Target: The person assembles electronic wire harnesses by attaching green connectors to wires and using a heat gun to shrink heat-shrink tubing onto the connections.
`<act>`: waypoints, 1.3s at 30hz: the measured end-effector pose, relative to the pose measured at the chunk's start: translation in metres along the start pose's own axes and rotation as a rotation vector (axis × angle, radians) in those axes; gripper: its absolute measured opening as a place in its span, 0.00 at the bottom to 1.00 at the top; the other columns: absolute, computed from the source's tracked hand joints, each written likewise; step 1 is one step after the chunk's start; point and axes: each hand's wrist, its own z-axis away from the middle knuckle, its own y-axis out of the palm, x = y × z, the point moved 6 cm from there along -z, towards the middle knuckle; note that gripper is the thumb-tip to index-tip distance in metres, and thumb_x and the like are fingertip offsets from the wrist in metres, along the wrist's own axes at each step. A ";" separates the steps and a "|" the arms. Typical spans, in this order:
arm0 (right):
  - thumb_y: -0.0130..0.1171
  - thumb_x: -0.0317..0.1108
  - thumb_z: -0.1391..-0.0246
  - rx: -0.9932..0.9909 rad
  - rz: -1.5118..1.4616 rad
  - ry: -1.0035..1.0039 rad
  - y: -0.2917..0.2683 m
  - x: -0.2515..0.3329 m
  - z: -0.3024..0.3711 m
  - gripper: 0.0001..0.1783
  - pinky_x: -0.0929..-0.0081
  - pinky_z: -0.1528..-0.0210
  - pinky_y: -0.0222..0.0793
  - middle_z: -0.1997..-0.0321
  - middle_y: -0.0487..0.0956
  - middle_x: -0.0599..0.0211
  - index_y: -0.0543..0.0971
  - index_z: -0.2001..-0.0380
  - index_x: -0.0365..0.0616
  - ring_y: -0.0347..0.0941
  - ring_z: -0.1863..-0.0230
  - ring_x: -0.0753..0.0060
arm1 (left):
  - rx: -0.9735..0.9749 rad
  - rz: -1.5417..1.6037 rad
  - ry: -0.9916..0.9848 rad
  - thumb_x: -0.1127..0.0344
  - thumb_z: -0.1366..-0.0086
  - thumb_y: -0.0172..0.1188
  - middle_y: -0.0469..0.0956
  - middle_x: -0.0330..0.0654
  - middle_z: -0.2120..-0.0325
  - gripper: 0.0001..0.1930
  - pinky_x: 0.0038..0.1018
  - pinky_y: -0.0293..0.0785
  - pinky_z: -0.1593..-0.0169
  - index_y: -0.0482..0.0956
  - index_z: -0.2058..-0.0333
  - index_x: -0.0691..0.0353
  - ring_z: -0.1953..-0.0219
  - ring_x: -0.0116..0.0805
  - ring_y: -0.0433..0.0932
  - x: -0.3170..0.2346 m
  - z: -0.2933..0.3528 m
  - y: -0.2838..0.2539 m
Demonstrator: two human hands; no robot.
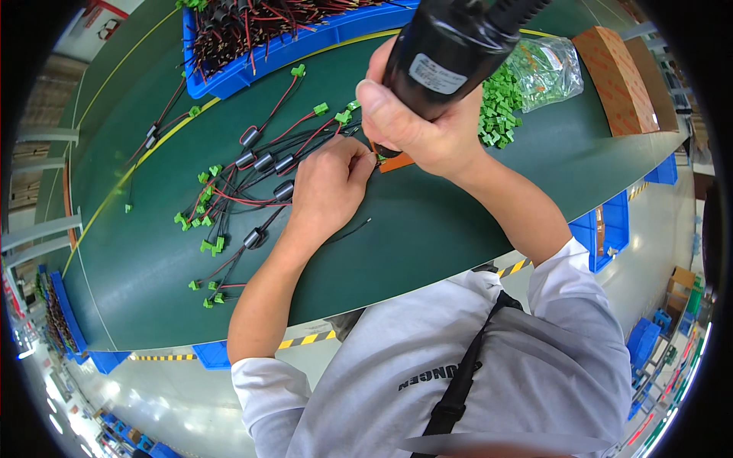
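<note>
On the green conveyor belt (427,229), right hand (416,126) grips black electric screwdriver (447,49); left hand (328,183) pinches green connector (379,158) beneath it. Finished wire harnesses (244,183) lie left; loose connectors (500,107) remain.

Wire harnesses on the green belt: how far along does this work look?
Done: a spread of red-and-black harnesses already carries green connectors. In hand: the right hand holds a black power screwdriver down at a connector pinched by the left hand. Left: loose green connectors and a blue bin of wires.
</note>
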 end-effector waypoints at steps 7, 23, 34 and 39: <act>0.56 0.73 0.39 0.176 -0.476 0.105 -0.020 -0.005 -0.010 0.45 0.60 0.53 0.77 0.59 0.82 0.52 0.73 0.45 0.37 0.82 0.58 0.62 | 0.039 0.094 -0.005 0.69 0.34 0.65 0.80 0.49 0.71 0.08 0.35 0.75 0.63 0.83 0.64 0.69 0.71 0.43 0.79 0.002 0.001 -0.002; 0.69 0.34 0.44 0.440 1.139 0.182 -0.146 -0.016 0.079 0.10 0.58 0.44 0.70 0.56 0.76 0.60 0.83 0.60 0.42 0.71 0.47 0.51 | -0.078 -0.263 0.138 0.72 0.37 0.70 0.79 0.43 0.72 0.05 0.29 0.72 0.66 0.86 0.64 0.66 0.70 0.33 0.77 -0.015 0.007 -0.071; 0.65 0.28 0.41 0.261 0.939 0.279 -0.183 -0.012 0.099 0.08 0.63 0.47 0.71 0.55 0.76 0.59 0.81 0.59 0.36 0.73 0.50 0.52 | 0.360 -0.436 0.124 0.69 0.38 0.66 0.84 0.45 0.68 0.06 0.39 0.77 0.62 0.85 0.63 0.63 0.65 0.47 0.83 -0.019 0.044 -0.044; 0.66 0.27 0.41 0.266 1.137 0.134 -0.168 0.008 0.093 0.08 0.62 0.49 0.72 0.55 0.77 0.59 0.81 0.59 0.36 0.75 0.51 0.53 | 0.374 -0.323 0.054 0.72 0.37 0.64 0.85 0.48 0.66 0.08 0.37 0.79 0.61 0.83 0.60 0.66 0.64 0.48 0.85 -0.019 0.038 -0.041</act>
